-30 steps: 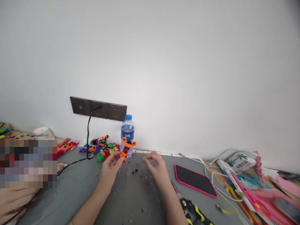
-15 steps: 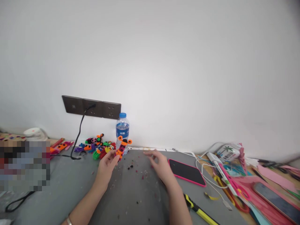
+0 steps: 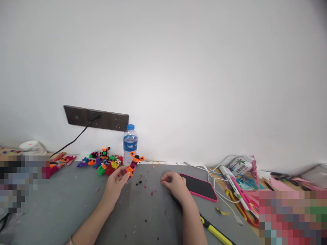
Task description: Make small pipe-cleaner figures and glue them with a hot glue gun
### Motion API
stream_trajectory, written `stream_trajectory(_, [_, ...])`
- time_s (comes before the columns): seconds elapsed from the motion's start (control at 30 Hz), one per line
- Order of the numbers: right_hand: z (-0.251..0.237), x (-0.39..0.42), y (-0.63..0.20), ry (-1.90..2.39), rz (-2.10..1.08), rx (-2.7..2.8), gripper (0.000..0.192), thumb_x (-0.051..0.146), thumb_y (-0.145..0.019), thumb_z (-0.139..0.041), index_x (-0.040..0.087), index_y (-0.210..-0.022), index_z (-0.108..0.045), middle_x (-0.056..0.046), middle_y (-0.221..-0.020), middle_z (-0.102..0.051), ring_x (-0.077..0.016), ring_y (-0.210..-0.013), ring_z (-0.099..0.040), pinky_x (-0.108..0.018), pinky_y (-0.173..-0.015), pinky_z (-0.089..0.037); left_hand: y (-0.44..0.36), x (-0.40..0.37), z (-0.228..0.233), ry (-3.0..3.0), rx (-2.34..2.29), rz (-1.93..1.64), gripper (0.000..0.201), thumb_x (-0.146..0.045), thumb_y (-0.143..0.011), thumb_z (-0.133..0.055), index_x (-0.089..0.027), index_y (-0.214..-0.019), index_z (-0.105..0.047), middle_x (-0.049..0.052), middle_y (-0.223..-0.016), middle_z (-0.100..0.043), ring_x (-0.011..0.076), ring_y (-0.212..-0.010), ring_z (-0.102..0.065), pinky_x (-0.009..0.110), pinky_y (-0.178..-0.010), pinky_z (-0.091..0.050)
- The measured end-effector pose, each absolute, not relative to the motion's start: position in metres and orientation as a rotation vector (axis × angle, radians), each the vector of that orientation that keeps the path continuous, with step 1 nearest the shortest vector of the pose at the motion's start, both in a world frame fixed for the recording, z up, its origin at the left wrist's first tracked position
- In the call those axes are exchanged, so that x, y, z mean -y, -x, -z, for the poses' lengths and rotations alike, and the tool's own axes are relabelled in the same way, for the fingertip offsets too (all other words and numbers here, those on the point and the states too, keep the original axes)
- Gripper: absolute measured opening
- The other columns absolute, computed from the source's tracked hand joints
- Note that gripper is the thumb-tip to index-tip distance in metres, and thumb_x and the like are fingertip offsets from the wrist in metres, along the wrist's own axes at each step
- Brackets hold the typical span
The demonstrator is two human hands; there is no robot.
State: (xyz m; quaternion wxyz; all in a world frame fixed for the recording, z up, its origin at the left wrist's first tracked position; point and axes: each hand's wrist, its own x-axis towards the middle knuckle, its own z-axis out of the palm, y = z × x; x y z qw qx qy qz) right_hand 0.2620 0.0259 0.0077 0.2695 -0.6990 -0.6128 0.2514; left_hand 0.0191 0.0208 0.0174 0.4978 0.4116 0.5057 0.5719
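Observation:
My left hand [image 3: 118, 182] is closed around the lower part of a small fuzzy pipe-cleaner figure [image 3: 133, 165]. The figure is orange, black and pink, tilted, with two orange loops at its top. My right hand [image 3: 174, 184] hovers low over the grey mat [image 3: 138, 214], thumb and fingers pinched together. Anything between those fingertips is too small to make out. Tiny black, pink and pale scraps [image 3: 152, 193] lie on the mat between the hands. Under my right forearm lies a black-and-yellow tool [image 3: 213, 231], partly hidden.
A water bottle [image 3: 130, 144] stands behind the figure, by the wall. More pipe-cleaner figures [image 3: 102, 161] are piled to its left. A pink-cased phone [image 3: 200, 187] lies right of my right hand, near white cables [image 3: 224, 194] and pink-handled scissors [image 3: 245, 194]. A cord runs from the wall socket [image 3: 97, 118].
The fingers of my right hand have gone from spread to pinched. My left hand still holds the figure. The view has shifted slightly, and the black cord now stretches further left.

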Motion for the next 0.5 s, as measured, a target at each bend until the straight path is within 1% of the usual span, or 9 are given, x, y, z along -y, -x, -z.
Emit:
stream_trajectory(0.1, [-0.008, -0.026, -0.262, 1.83, -0.681, 1.636, 0.011, 0.014, -0.063, -0.063, 0.022, -0.059, -0.069, -0.001, -0.07, -0.066, -0.023, -0.074, -0.059, -0.049, -0.089, -0.029, -0.021, -0.021, -0.018, -1.032, -1.176, -1.377, 0.034, -0.039, -0.056, -0.079, -0.017, -0.081, -0.072, 0.004, -0.077, -0.069, 0.0184, -0.072, -0.06, 0.022, -0.057, -0.045])
stream_trajectory(0.17, [-0.01, -0.026, -0.263, 1.772, -0.698, 1.605, 0.011, 0.016, -0.065, -0.061, 0.022, -0.059, -0.068, -0.001, -0.067, -0.065, -0.022, -0.071, -0.057, -0.047, -0.086, -0.033, -0.021, -0.021, -0.017, -1.041, -1.152, -1.372, 0.032, -0.038, -0.056, -0.08, -0.018, -0.079, -0.072, 0.004, -0.076, -0.07, 0.0189, -0.072, -0.061, 0.022, -0.057, -0.045])
stream_trajectory(0.27, [-0.013, -0.028, -0.262, 1.636, -0.741, 1.535, 0.011, 0.024, -0.07, -0.058, 0.021, -0.064, -0.067, -0.001, -0.066, -0.065, -0.0206, -0.067, -0.056, -0.037, -0.075, -0.04, -0.021, -0.022, -0.017, -1.025, -1.143, -1.376, 0.031, -0.039, -0.056, -0.08, -0.018, -0.078, -0.072, 0.003, -0.075, -0.069, 0.0176, -0.071, -0.06, 0.021, -0.056, -0.045])
stream_trajectory(0.33, [-0.014, -0.03, -0.261, 1.541, -0.764, 1.473, 0.013, 0.03, -0.072, -0.059, 0.019, -0.068, -0.066, -0.003, -0.068, -0.066, -0.0196, -0.065, -0.056, -0.032, -0.067, -0.042, -0.021, -0.022, -0.018, -1.008, -1.15, -1.369, 0.032, -0.039, -0.056, -0.081, -0.018, -0.079, -0.072, 0.003, -0.075, -0.068, 0.0159, -0.068, -0.058, 0.02, -0.056, -0.045])
stream_trajectory(0.43, [-0.014, -0.035, -0.259, 1.431, -0.794, 1.371, 0.019, 0.037, -0.071, -0.062, 0.018, -0.073, -0.063, -0.003, -0.067, -0.065, -0.0187, -0.061, -0.056, -0.029, -0.06, -0.042, -0.022, -0.022, -0.018, -0.974, -1.16, -1.37, 0.036, -0.04, -0.054, -0.082, -0.017, -0.079, -0.071, 0.001, -0.072, -0.066, 0.0135, -0.064, -0.054, 0.019, -0.054, -0.044])
stream_trajectory(0.5, [-0.013, -0.037, -0.258, 1.374, -0.808, 1.319, 0.026, 0.042, -0.069, -0.065, 0.018, -0.079, -0.064, -0.004, -0.069, -0.066, -0.0195, -0.063, -0.058, -0.03, -0.06, -0.044, -0.022, -0.022, -0.015, -0.944, -1.149, -1.387, 0.039, -0.04, -0.054, -0.083, -0.017, -0.082, -0.071, 0.0, -0.07, -0.064, 0.0123, -0.06, -0.053, 0.02, -0.053, -0.044])
